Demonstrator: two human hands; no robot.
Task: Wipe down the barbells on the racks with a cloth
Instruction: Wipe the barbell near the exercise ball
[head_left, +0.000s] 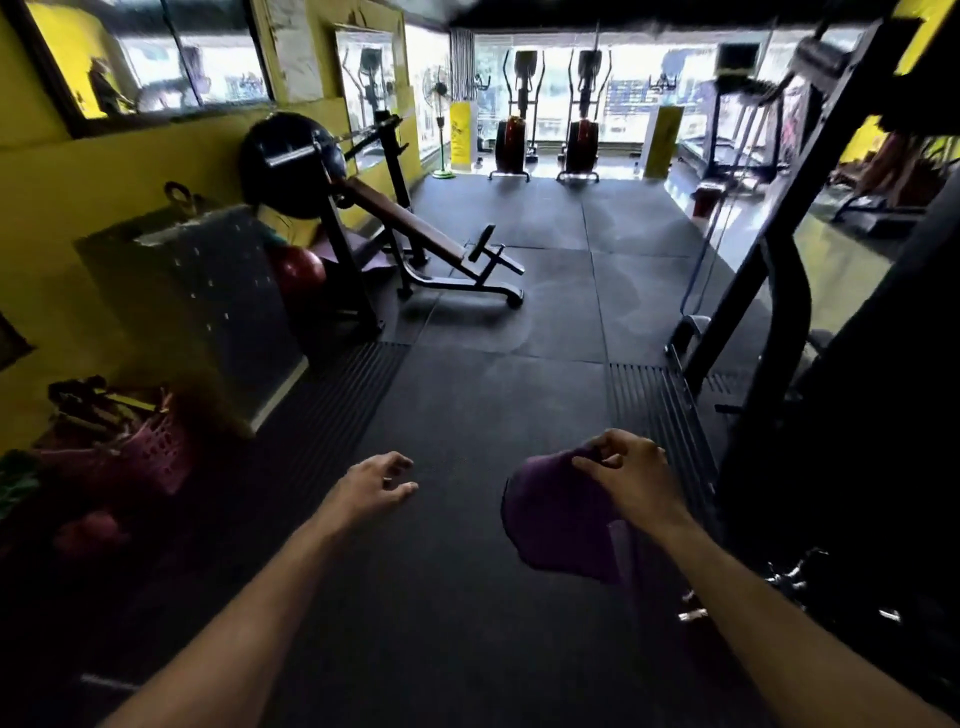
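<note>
1. The right hand (631, 480) pinches a purple cloth (558, 519) at its top edge, fingers curled round the fabric; the cloth hangs down below the hand, over the black floor (467, 405).
2. The left hand (376, 480) holds nothing, its fingers loosely bent and spread, apart from the cloth and level with the right hand.
3. Both forearms reach forward from the lower edge of the view.
4. A barbell (306, 153) lies on a rack (343, 244) at the left, by the yellow wall, well away from both hands. A big black plate (283, 171) sits on its near end.
5. A tilted bench (410, 223) stands under the barbell, inside the rack.
6. A red ball (300, 267) lies on the floor just left of the rack's near post.
7. A pink basket (150, 457) sits at the lower left, near the wall.
8. A black machine frame (779, 218) rises along the right side.
9. Two elliptical trainers (519, 130) stand at the far end before bright windows.
</note>
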